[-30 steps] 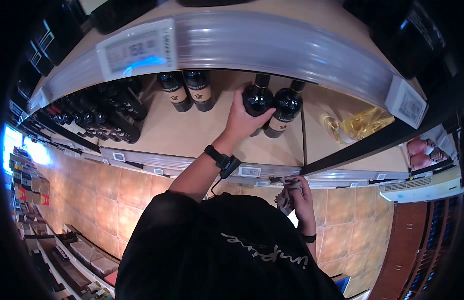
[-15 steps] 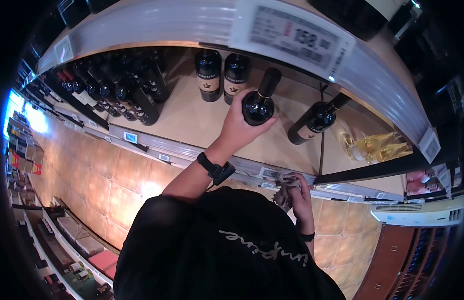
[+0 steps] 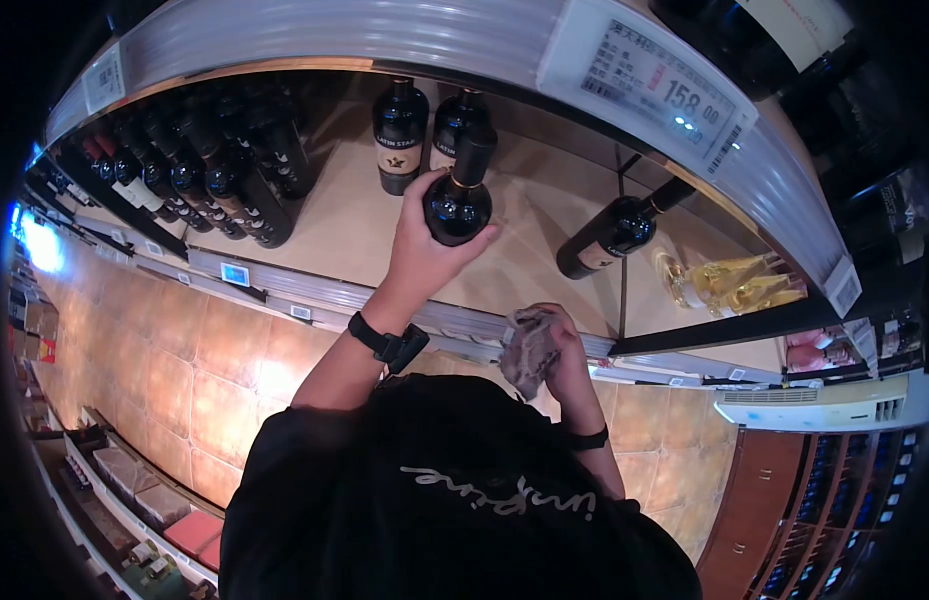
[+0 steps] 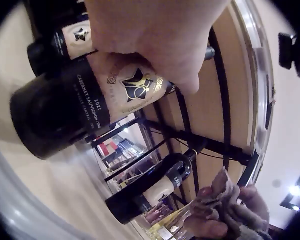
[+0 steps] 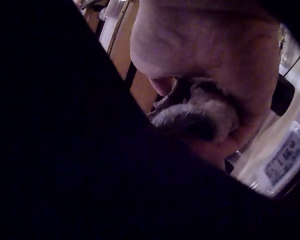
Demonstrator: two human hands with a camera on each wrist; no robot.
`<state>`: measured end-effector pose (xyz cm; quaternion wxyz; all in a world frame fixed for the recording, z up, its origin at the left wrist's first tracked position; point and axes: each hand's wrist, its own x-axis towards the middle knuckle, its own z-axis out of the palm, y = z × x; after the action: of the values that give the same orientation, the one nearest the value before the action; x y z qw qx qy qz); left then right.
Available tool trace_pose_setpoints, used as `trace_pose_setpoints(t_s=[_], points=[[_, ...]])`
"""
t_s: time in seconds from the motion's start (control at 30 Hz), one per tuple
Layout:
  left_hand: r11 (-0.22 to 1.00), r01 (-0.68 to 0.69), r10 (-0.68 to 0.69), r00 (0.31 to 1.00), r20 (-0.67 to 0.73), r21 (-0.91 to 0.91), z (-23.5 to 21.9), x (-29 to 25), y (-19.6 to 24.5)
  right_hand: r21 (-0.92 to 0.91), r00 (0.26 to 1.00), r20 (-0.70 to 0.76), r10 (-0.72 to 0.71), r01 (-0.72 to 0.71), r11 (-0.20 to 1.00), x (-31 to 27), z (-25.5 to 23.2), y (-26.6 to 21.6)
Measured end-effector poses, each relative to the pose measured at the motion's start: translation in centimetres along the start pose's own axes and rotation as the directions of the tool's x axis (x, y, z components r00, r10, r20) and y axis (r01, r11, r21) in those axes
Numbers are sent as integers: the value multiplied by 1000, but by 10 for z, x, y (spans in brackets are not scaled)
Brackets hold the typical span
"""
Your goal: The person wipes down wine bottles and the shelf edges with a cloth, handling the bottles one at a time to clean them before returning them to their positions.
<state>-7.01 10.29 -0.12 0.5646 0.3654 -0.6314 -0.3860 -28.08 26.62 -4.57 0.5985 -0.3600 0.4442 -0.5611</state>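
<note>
Bottle (image 3: 458, 205) in left hand (image 3: 422, 255) — star label (image 4: 135, 87) only at left wrist

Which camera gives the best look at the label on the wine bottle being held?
The left wrist view: the held bottle fills the frame, and its label with a star emblem and "Cabernet Sauvignon" can be read below the left hand. The head view shows that bottle only from above, its label hidden. The right wrist view shows none of it, only the right hand gripping a cloth.

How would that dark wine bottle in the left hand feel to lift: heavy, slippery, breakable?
The bottle looks like full dark glass, so probably heavy and breakable. Its glossy surface may be slippery; the left hand wraps its body. Round-bodied, it would likely roll if laid on the shelf.
</note>
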Motion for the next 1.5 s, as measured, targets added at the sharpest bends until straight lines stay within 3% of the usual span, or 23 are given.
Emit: trace_pose_setpoints(t_s=[0.13,0.23,0.33,0.4,0.5,0.57,0.67,0.77,0.8,0.9,1.03,1.23,1.33,1.5], points=[[1000,-27,27,1000,3,14,0,0,0,-122,994,36,-99,102,987,11,24,-21],[1000,-30,30,1000,4,-7,0,0,-2,-405,951,18,-310,290,867,21,46,-40],[998,-44,46,998,41,-36,-4,0,0,-415,888,-50,-456,397,819,37,57,-58],[996,-84,86,994,72,-27,-8,1,-1,-457,809,-81,-583,490,743,45,72,-79],[964,-255,254,967,23,70,-16,10,8,-487,632,-99,-769,643,591,62,95,-103],[974,-225,224,974,29,14,-21,21,8,-439,504,-146,-851,738,512,77,110,-111],[977,-212,212,977,-2,15,-22,35,21,-526,390,-75,-918,766,369,94,131,-122],[956,-267,271,963,-15,119,-18,45,36,-478,545,-19,-838,731,487,116,142,-105],[942,-292,298,954,-13,163,-16,47,38,-630,557,40,-830,658,412,112,148,-105],[966,-199,192,980,58,166,-11,44,35,-486,626,53,-778,696,528,131,146,-75],[986,-91,74,990,123,142,-14,42,32,-644,582,103,-807,657,392,129,136,-48],[982,-135,120,986,116,131,-14,41,30,-702,518,150,-842,656,279,126,124,-43],[975,-183,173,981,93,123,-13,41,26,-710,552,164,-818,641,291,122,114,-40],[981,-148,138,986,93,122,-14,39,25,-686,607,56,-793,600,411,117,107,-20]])
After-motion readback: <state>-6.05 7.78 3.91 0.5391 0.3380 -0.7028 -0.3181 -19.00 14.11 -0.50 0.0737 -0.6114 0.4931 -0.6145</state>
